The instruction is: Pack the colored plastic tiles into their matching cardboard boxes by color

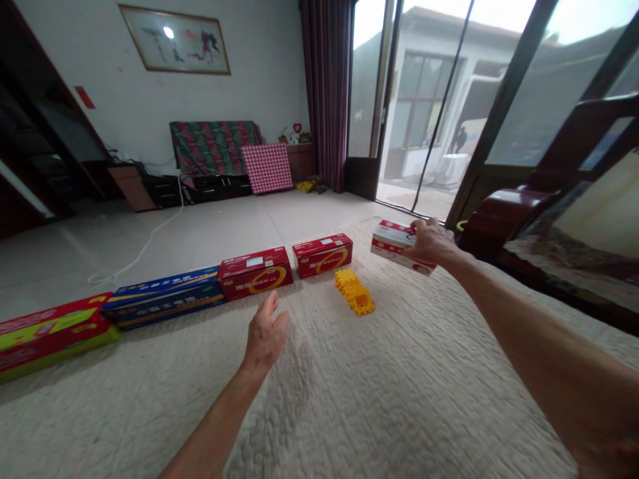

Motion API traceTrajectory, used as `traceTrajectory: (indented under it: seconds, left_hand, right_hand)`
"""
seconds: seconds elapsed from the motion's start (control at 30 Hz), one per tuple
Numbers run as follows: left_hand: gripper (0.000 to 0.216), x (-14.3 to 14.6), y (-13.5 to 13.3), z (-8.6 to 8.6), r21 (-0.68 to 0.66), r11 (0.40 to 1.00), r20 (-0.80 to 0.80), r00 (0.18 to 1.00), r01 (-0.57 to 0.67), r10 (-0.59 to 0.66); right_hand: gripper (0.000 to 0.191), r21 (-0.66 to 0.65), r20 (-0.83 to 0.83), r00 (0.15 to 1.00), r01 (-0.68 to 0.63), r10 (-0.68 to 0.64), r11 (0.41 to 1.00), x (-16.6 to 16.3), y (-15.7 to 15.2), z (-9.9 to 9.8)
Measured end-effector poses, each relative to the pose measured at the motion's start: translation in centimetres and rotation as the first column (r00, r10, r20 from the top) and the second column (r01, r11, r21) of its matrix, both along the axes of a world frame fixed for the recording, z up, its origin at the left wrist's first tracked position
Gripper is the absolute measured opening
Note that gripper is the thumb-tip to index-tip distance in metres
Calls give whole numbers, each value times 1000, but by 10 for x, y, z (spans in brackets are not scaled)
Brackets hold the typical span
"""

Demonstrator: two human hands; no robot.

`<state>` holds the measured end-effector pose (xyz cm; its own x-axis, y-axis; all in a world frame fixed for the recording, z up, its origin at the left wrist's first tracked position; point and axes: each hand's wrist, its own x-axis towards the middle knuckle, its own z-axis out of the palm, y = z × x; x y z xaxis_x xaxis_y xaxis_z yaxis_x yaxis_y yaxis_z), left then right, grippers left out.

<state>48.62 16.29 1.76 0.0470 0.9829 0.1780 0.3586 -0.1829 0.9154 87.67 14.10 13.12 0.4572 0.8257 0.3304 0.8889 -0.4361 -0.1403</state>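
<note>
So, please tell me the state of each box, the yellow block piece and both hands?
White and red box: closed, held off the cover.
Right hand: shut on that box.
Left hand: open, holding nothing.
Two red boxes: closed, lying flat in the row.
Blue box: closed, lying flat.
Red and green box: closed, lying flat.
Yellow block piece: lying loose.

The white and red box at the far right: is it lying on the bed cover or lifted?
Lifted: the right hand grips the white and red box above the cover.
</note>
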Motion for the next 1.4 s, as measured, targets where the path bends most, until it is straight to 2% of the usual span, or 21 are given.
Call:
traceTrajectory:
  seconds: [0.1, 0.13, 0.2, 0.27, 0.4, 0.47, 0.57, 0.6, 0.67, 0.77, 0.87, 1.03, 1.17, 1.4]
  left_hand:
    - [52, -28, -17, 6, -31, 999, 106, 994, -18, 21]
    - [49, -36, -23, 9, -37, 999, 135, 990, -30, 35]
    - [47, -49, -34, 15, -32, 998, 176, 982, -57, 62]
    - [49, -55, -44, 21, -3, 998, 186, 980, -65, 64]
    - [49, -53, -54, 26, 139, 989, 143, 988, 40, -60]
    - [47, -47, -54, 26, 193, 975, 100, 986, 112, -133]
    - [44, -40, -49, 24, 215, 965, 43, 986, 149, -162]
    - [43, -39, -47, 23, 222, 963, 29, 987, 150, -160]
    - [40, -39, -44, 20, 238, 958, 10, 986, 160, -167]
    - [42, -41, -43, 16, 248, 952, 4, 983, 179, -186]
    - [48, -42, -43, 15, 248, 950, -5, 981, 190, -195]
    - [56, -44, -43, 15, 233, 947, -27, 975, 222, -221]
    - [56, -45, -45, 15, 239, 939, -26, 968, 247, -248]
    - [55, -45, -46, 25, 206, 940, -50, 962, 273, -268]
  right_hand:
    - [65, 67, -3, 992, -124, 124, 990, -44, -31, 11]
    - [64, 90, -32, 966, -252, 256, 963, -64, -41, 10]
    - [59, 96, -61, 857, -505, 512, 858, -106, -55, -2]
    - [61, 78, -47, 754, -652, 656, 755, -147, -63, -18]
    - [51, 71, -63, 606, -790, 793, 610, -200, -63, -42]
    - [51, 113, -72, 553, -822, 830, 558, -207, -60, -47]
    - [55, 257, -104, 490, -827, 865, 499, -196, -58, -49]
    - [54, 312, -133, 482, -809, 866, 498, -189, -59, -50]
    - [49, 381, -214, 490, -754, 845, 534, -175, -60, -52]
    - [42, 367, -325, 517, -703, 792, 609, -162, -61, -57]
    - [43, 345, -378, 508, -698, 774, 627, -163, -59, -61]
    - [51, 384, -473, 507, -617, 720, 687, -175, -55, -67]
    - [50, 410, -515, 491, -579, 703, 705, -176, -54, -69]
    - [36, 448, -584, 426, -540, 691, 712, -171, -53, -68]
